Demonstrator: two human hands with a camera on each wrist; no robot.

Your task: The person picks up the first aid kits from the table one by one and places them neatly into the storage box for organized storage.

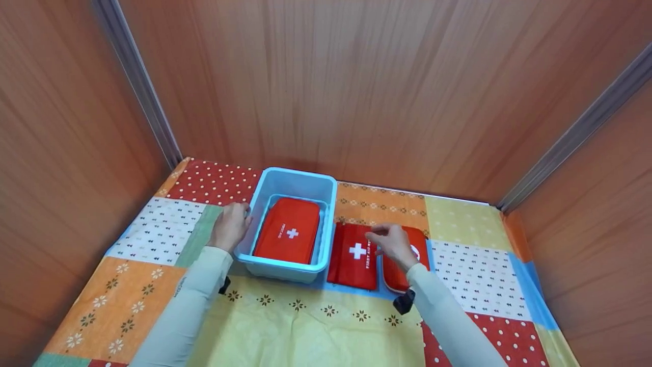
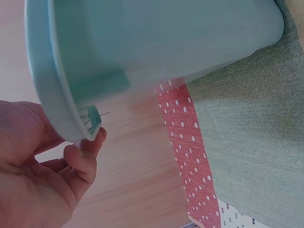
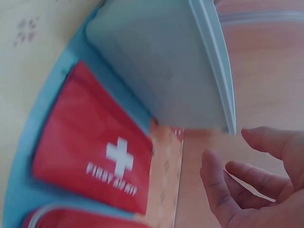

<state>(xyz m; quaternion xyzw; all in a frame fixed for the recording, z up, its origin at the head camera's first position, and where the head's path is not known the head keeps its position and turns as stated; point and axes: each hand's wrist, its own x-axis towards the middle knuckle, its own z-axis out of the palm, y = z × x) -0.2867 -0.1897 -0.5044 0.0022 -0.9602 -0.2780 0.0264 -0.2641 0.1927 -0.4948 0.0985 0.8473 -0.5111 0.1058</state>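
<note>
- The left hand [image 1: 230,227] pinches the rim at the left side of a light-blue rectangular plastic bin [image 1: 280,271], its fingers curled at the edge.
- The right hand [image 1: 396,244] holds nothing; its thumb and fingers are apart and loosely bent, over the two red items to the right of the bin.
- Inside the bin lies a red zip-style case with rounded corners [image 1: 277,219], its white cross and small white lettering facing up.
- Just beside the bin, on its right, a flat red rectangular pouch [image 1: 351,267] lies with a white cross and "FIRST AID KIT" facing up.
- Right of the pouch lies a red rounded case with a pale edge [image 1: 396,275]; the right hand and wrist hide part of it and its round white mark.
- All this stands on a tabletop covered by a multicoloured patchwork-print cloth [image 1: 285,331].
- Brown wood-grain panels [image 1: 331,102] enclose the back and both sides.
</note>
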